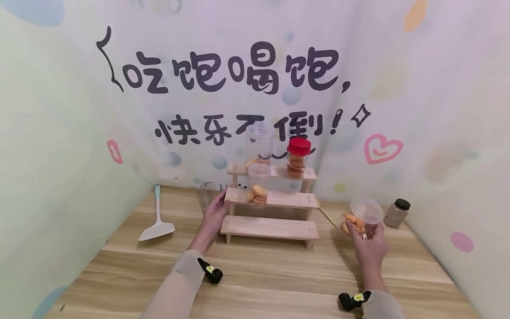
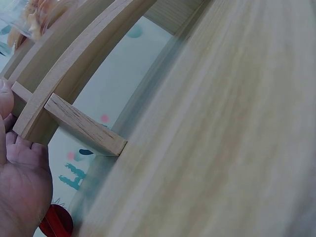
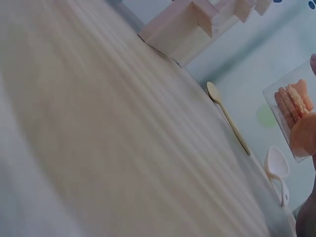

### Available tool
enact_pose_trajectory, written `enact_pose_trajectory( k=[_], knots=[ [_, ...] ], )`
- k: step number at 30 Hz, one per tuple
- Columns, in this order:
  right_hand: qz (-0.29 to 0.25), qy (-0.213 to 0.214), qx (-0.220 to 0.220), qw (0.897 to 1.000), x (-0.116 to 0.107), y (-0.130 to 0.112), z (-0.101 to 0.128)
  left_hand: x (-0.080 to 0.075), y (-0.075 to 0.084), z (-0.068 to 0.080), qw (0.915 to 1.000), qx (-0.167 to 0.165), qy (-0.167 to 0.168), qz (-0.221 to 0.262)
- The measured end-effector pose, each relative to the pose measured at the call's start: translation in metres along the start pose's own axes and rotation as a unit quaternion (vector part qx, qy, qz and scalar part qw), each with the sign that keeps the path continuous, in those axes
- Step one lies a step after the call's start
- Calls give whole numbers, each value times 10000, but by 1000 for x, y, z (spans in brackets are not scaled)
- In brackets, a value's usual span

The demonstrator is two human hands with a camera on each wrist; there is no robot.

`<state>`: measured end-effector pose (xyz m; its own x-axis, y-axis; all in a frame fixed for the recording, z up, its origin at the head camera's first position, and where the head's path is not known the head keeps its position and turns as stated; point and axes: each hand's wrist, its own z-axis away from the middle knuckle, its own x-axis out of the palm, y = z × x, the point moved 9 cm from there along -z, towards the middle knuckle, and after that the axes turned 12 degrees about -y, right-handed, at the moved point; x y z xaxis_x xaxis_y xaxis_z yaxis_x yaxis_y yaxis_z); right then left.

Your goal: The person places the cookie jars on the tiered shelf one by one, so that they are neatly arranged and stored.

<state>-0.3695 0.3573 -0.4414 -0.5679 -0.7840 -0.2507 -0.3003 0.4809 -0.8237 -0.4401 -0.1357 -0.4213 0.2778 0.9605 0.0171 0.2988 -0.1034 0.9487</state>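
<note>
Right hand (image 1: pixel 368 241) holds a clear plastic jar of orange biscuits (image 1: pixel 360 217), fingers curled round its lower wall, lifted at the right of the wooden table (image 1: pixel 259 274), near a small dark-lidded jar (image 1: pixel 396 213). Likely light, thin-walled and smooth, contents loose and brittle; grip mid-wall, not the rim. Left hand (image 1: pixel 215 212), arm extended, fingers pressed against the left end of the three-tier wooden step shelf (image 1: pixel 271 228).

Evenly and softly lit, bright, without hard shadows; faint shade under the stepped pale wooden rack (image 1: pixel 271 201); bowed at the head view's edges; smeared with motion blur across the light wooden tabletop (image 3: pixel 98 128) in both wrist views; near foreground unfocused.
</note>
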Motion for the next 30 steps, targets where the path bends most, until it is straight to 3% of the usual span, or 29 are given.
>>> enact_pose_trajectory(
  k=[14,22,27,30],
  knots=[
    [-30,94,-202,9997,11,-11,-1,1,-1,-2,10000,-21,18,24],
    [-110,122,-385,9991,11,-12,-1,-7,-27,-12,9997,37,125,184],
    [-204,202,-392,9988,10,-14,-2,-8,-27,-12,9996,181,216,-38],
    [-297,230,-505,9980,12,-27,-4,-9,-28,-10,9994,202,248,-125]
  ],
)
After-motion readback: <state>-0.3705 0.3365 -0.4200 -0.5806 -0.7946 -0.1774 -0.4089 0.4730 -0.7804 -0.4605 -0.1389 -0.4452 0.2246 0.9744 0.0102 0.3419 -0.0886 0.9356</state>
